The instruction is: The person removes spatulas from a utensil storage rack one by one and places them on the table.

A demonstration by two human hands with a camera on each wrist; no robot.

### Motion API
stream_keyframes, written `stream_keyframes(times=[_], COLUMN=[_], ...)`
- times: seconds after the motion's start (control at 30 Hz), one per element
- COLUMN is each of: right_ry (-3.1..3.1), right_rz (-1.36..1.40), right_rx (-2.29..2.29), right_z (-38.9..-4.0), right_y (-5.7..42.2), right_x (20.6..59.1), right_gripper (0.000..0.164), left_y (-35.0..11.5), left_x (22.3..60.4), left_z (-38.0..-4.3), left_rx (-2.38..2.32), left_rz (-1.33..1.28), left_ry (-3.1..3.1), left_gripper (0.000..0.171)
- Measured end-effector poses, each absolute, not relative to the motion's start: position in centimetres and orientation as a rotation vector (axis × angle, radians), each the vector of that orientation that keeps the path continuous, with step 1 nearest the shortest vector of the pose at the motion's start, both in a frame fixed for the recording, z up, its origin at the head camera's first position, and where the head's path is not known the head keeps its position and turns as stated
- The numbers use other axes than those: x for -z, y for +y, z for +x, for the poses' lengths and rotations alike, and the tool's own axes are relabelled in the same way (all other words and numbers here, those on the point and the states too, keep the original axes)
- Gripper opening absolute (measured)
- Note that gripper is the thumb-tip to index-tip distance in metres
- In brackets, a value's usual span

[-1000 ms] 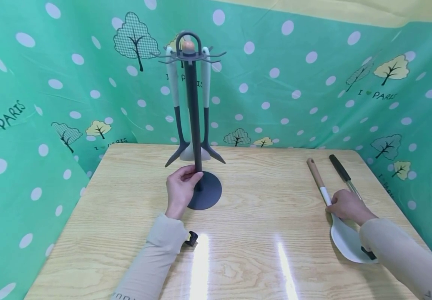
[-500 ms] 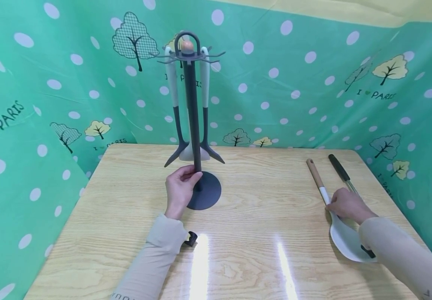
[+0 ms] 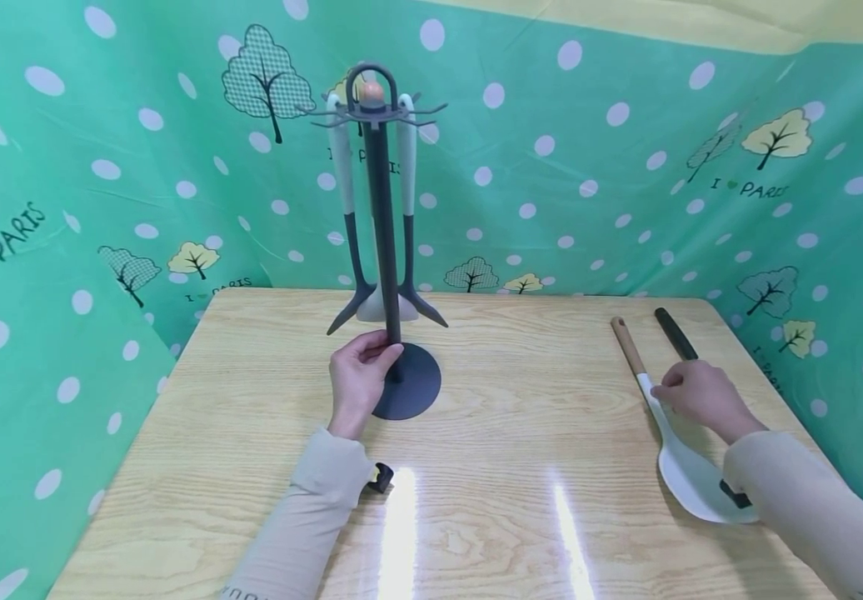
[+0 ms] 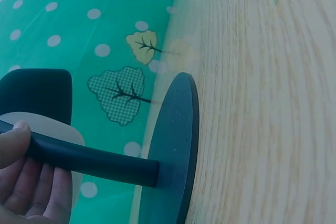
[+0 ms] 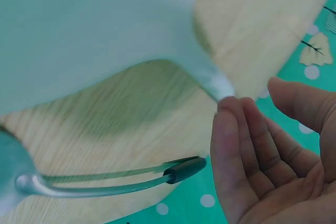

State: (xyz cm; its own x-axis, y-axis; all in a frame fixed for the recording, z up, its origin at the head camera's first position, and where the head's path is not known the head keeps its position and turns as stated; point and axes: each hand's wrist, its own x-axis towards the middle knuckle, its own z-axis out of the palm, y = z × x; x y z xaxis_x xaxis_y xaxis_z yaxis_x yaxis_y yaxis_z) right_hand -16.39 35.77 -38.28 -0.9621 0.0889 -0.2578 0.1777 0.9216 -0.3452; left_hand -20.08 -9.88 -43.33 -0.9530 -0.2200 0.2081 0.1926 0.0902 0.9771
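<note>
My left hand (image 3: 356, 379) grips the lower pole of a dark utensil stand (image 3: 377, 217), just above its round base (image 3: 422, 383). In the left wrist view, thumb and fingers wrap the pole (image 4: 100, 162). Utensils with pale handles and dark heads hang from the stand's hooks, and a pale head shows behind the pole. On the right, a white turner (image 3: 686, 479) with a wooden handle end lies on the table. My right hand (image 3: 705, 396) is over its neck; in the right wrist view the thumb stands apart from the relaxed fingers (image 5: 226, 135), which overlap the turner's shaft.
Beside the turner lies a utensil with a black handle (image 3: 675, 332) and a metal shaft (image 5: 105, 190), partly hidden by my right hand. The wooden table (image 3: 521, 400) ends at a green dotted cloth (image 3: 536, 192) behind and at both sides.
My right hand has loosened from the turner's neck and shifted a little up toward the handle, away from the head. My left hand keeps its grip on the stand.
</note>
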Motion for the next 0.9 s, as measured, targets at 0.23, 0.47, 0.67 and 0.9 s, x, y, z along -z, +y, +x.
stream_keyframes(times=[0.23, 0.47, 0.67, 0.9], right_ry=[2.897, 2.950, 2.938, 2.931], right_rz=[0.182, 0.136, 0.096, 0.010], right_rx=[0.670, 0.748, 0.811, 0.881], right_z=[-16.3, -16.3, -16.2, -16.1], right_y=[34.6, 32.7, 31.3, 29.5], right_x=[37.8, 38.2, 38.1, 38.0], right_gripper=[0.031, 0.025, 0.026, 0.027], left_y=[-9.9, -9.9, -9.9, -9.6], left_x=[43.3, 43.4, 43.2, 41.0], left_z=[-20.0, -20.1, -20.1, -18.8], left_rx=[1.931, 1.936, 1.951, 1.933], left_rz=[0.027, 0.016, 0.031, 0.027], left_ry=[-2.068, -2.073, -2.082, -2.119], left_gripper=[0.021, 0.022, 0.024, 0.024])
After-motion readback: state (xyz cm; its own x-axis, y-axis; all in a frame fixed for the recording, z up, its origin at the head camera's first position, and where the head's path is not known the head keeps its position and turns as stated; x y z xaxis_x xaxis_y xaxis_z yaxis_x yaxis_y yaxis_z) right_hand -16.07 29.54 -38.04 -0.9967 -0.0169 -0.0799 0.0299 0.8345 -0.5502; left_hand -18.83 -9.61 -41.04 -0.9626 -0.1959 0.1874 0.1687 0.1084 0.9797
